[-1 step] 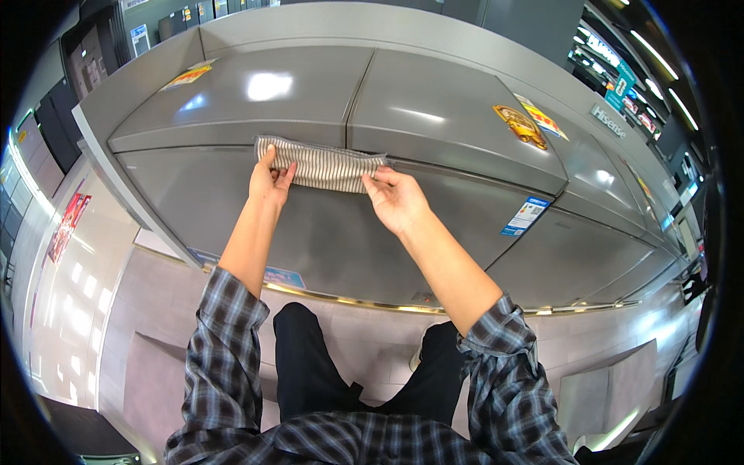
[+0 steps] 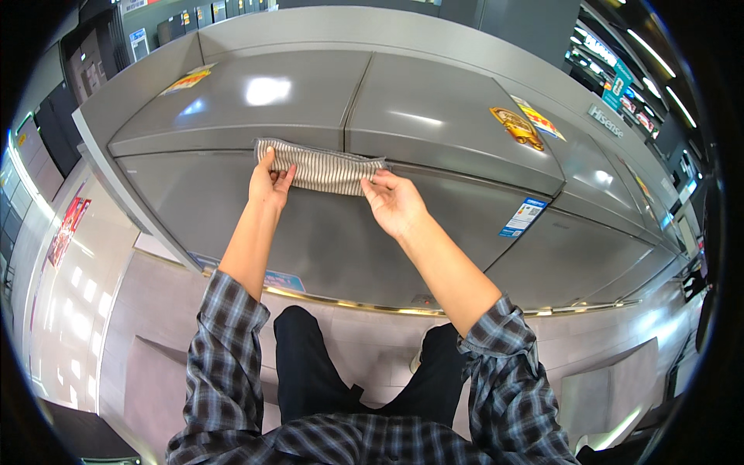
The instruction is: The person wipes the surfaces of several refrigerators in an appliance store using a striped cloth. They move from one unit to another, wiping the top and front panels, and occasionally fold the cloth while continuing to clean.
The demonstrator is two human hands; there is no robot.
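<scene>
A folded striped cloth (image 2: 325,170), beige and dark grey, stretches between my hands at the front edge of a grey appliance (image 2: 310,240) that looks like a refrigerator. My left hand (image 2: 269,182) grips the cloth's left end, with its thumb lying over the striped face. At the right end, my right hand (image 2: 394,200) pinches the lower corner between thumb and fingers. The cloth hangs as a flat band, slightly lower on the right. It covers part of the gap between the upper and lower doors; whether it touches them I cannot tell.
Colourful stickers (image 2: 518,128) and a blue-and-white label (image 2: 524,217) are on the appliance. A grey side panel (image 2: 136,194) bounds it on the left. More appliances continue to the right. Grey blocks (image 2: 608,391) stand on the tiled floor (image 2: 341,329) on either side of my legs.
</scene>
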